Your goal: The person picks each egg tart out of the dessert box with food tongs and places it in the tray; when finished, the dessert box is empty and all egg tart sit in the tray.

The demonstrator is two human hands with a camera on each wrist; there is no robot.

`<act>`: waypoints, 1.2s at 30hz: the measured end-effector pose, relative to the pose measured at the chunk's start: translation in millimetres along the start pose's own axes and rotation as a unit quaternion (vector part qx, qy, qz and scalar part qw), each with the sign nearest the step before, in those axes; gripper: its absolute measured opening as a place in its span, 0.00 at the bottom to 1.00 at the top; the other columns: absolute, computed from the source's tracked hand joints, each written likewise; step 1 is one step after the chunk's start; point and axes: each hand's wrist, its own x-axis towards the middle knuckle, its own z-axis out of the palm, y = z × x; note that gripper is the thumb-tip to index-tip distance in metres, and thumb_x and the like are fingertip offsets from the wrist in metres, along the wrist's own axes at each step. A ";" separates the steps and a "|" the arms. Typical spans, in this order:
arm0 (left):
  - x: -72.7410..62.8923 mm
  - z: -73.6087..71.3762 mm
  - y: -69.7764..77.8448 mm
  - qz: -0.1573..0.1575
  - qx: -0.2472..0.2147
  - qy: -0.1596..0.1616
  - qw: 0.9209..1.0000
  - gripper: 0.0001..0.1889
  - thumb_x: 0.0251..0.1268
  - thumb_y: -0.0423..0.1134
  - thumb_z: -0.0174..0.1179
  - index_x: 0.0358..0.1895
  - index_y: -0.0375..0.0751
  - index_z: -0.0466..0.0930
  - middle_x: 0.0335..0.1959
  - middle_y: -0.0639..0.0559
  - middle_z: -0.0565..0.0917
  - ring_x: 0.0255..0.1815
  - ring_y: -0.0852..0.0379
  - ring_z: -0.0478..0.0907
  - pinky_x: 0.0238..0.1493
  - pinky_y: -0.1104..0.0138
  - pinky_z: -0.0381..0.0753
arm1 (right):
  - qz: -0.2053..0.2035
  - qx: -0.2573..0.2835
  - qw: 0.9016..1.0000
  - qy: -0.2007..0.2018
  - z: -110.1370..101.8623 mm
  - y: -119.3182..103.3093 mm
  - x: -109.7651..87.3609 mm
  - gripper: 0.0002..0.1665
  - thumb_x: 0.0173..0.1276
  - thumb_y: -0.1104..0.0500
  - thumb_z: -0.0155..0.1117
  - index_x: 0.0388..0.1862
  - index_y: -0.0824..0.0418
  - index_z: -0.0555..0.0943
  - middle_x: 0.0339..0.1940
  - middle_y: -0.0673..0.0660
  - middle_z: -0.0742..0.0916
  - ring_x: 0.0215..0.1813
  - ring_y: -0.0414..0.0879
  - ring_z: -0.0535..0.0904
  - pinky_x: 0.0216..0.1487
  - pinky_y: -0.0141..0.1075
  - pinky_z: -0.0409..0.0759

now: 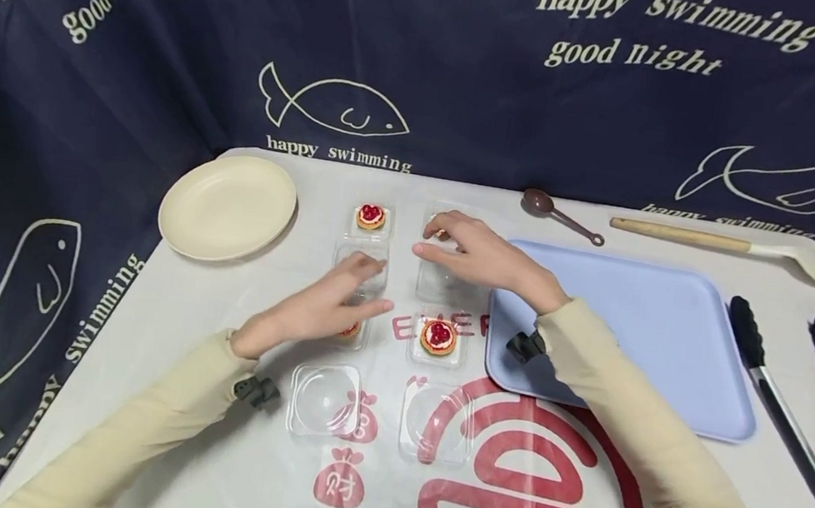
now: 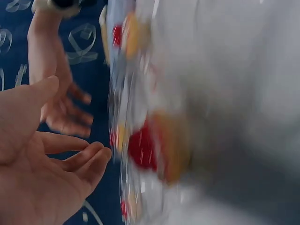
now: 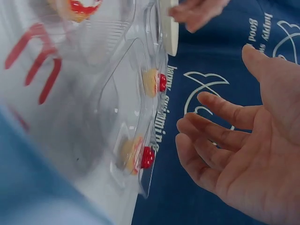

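Several clear plastic boxes stand in two columns, with small red-topped tarts in them. My left hand [image 1: 323, 299] hovers over the left column, fingers loosely spread. It partly hides the nearer left tart [image 1: 349, 332]; the far left tart [image 1: 370, 217] shows fully. Above the right column is my right hand [image 1: 479, 250], partly covering the far right tart [image 1: 439, 231]. The near right tart [image 1: 439, 337] lies in plain view. Clear empty plastic sections [image 1: 326, 400] sit in front of the near tarts. In the wrist views both hands are empty and raised off the boxes.
A cream plate [image 1: 227, 208] lies at the back left. Right of the boxes is a blue tray [image 1: 640, 331]. Behind it are a brown spoon [image 1: 539, 203] and a wooden-handled spatula [image 1: 681, 234]; black-tipped tongs [image 1: 794, 440] lie at the right edge. A dark printed cloth hangs behind.
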 end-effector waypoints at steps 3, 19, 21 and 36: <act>1.2 14.9 10.1 0.016 0.028 -0.025 0.999 0.36 0.70 0.47 0.58 0.69 0.20 0.59 0.61 0.35 0.70 0.57 0.44 0.71 0.63 0.55 0.73 | 0.008 0.015 1.000 0.014 -3.0 5.4 -10.2 0.23 0.73 0.49 0.57 0.57 0.65 0.77 0.56 0.60 0.79 0.59 0.55 0.75 0.57 0.49 0.76; 7.6 43.6 22.9 0.031 0.064 -0.035 0.997 0.39 0.61 0.45 0.67 0.67 0.20 0.63 0.53 0.39 0.74 0.44 0.53 0.73 0.50 0.63 0.79 | 0.072 0.037 0.993 0.084 -14.7 30.2 -81.3 0.22 0.74 0.51 0.58 0.58 0.66 0.76 0.58 0.61 0.80 0.59 0.56 0.77 0.58 0.53 0.75; 8.1 44.1 22.8 0.023 0.062 -0.029 0.997 0.39 0.60 0.44 0.68 0.67 0.21 0.64 0.53 0.38 0.74 0.44 0.53 0.74 0.49 0.63 0.80 | 0.078 0.036 0.991 0.102 -17.6 35.1 -92.6 0.22 0.74 0.52 0.58 0.58 0.66 0.76 0.59 0.62 0.80 0.59 0.57 0.77 0.57 0.53 0.75; 14.3 45.4 28.9 0.001 0.064 -0.009 0.998 0.37 0.52 0.42 0.74 0.62 0.22 0.72 0.48 0.39 0.78 0.37 0.53 0.74 0.40 0.64 0.80 | 0.227 -0.049 0.930 0.284 -48.2 106.2 -210.3 0.45 0.68 0.53 0.62 0.73 0.76 0.55 0.65 0.83 0.64 0.63 0.78 0.61 0.62 0.65 0.59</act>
